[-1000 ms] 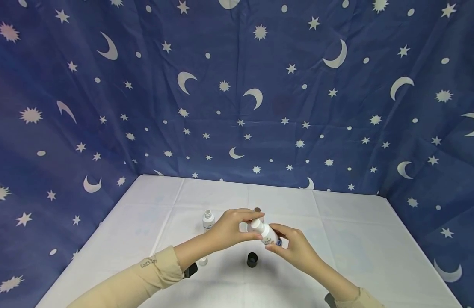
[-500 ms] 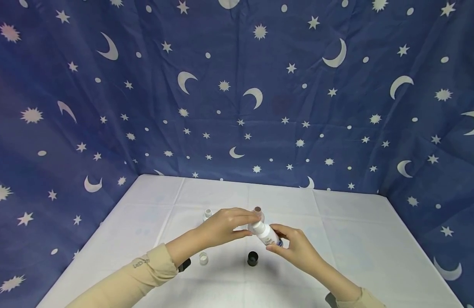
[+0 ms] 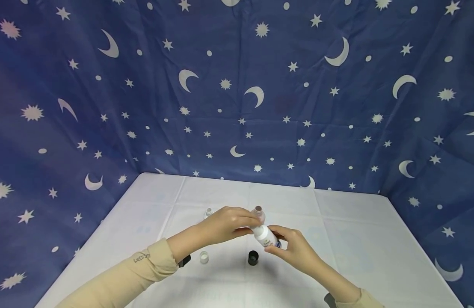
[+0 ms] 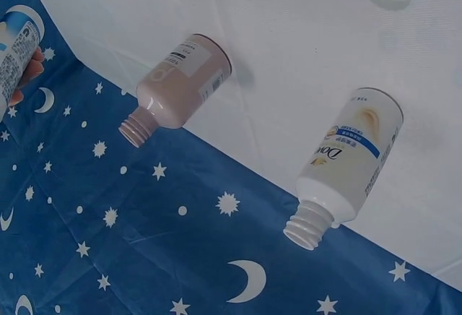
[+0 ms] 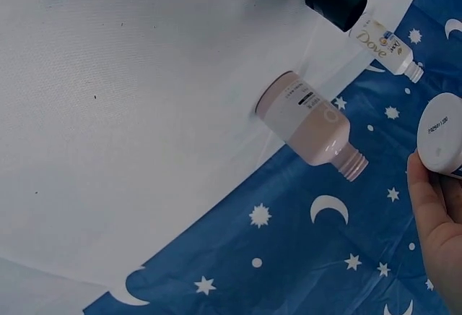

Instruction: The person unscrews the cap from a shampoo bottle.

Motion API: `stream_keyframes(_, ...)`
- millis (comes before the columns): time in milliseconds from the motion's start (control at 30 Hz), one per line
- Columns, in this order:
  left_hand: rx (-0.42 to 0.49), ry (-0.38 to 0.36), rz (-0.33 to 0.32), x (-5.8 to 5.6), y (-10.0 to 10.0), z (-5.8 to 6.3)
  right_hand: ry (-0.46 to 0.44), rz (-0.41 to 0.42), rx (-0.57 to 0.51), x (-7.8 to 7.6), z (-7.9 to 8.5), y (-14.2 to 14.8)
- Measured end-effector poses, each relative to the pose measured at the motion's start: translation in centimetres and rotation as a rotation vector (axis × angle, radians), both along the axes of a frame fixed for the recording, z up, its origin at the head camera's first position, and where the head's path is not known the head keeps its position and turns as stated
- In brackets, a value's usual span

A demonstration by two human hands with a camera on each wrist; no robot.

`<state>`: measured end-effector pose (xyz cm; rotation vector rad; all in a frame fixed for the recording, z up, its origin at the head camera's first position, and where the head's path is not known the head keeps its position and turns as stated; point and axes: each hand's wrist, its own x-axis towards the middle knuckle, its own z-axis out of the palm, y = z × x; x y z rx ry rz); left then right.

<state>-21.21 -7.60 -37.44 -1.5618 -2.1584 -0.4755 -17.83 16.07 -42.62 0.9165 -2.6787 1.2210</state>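
Note:
My right hand [image 3: 292,246] grips the lower body of a white bottle [image 3: 265,236], tilted with its top toward my left hand [image 3: 231,223]. The left fingers and thumb pinch the white cap at the bottle's top and mostly hide it. In the left wrist view the held bottle [image 4: 16,51] shows a blue-and-white printed label at the left edge. Its round white base [image 5: 442,133] faces the right wrist camera. Behind the hands stands a pink bottle [image 3: 259,214] with an uncapped threaded neck. A white Dove bottle [image 4: 351,152], also uncapped, stands to its left.
A black cap [image 3: 253,258] lies on the white-covered table [image 3: 337,256] in front of the hands. A small clear-and-white cap [image 3: 204,257] lies left of it. A blue curtain [image 3: 237,85] with moons and stars surrounds the back and sides.
My left fingers have shifted round the bottle's top and now cover it more. My left forearm has drawn slightly leftward, showing more of the pink bottle and clear cap. The right hand barely moved.

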Motion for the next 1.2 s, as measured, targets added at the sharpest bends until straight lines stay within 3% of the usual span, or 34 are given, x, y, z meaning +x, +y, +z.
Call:
stream_keyframes(133, -0.014, -0.025, 0.019, 0.2, 0.0, 0.3, -0.010, 0.001, 0.007, -0.1, 0.0, 0.0)
stream_keyframes(233, -0.018, -0.090, 0.035, 0.3, 0.2, 0.4, -0.007, -0.004, 0.015, 0.0, 0.1, 0.0)
stream_keyframes(467, 0.041, -0.351, 0.128, 0.4, 0.7, 0.6, 0.051, 0.007, 0.033, -0.1, 0.2, 0.0)
stream_keyframes(667, 0.087, -0.668, 0.303, 0.0, 1.1, 0.6, 0.049, 0.061, 0.046, -0.1, 0.2, -0.1)
stream_keyframes(767, 0.100, -0.771, 0.392, -0.2, 1.2, 0.8, 0.044, 0.066, 0.054, -0.1, 0.2, -0.1)
stream_keyframes(1000, 0.147, -0.838, 0.473, 0.2, 1.5, 0.8, 0.042, 0.070, 0.020, -0.4, 0.5, -0.1)
stream_keyframes(1200, 0.218, -0.809, 0.412, 0.3, 1.5, 0.8, 0.044, 0.046, 0.031, -0.2, 0.7, 0.2)
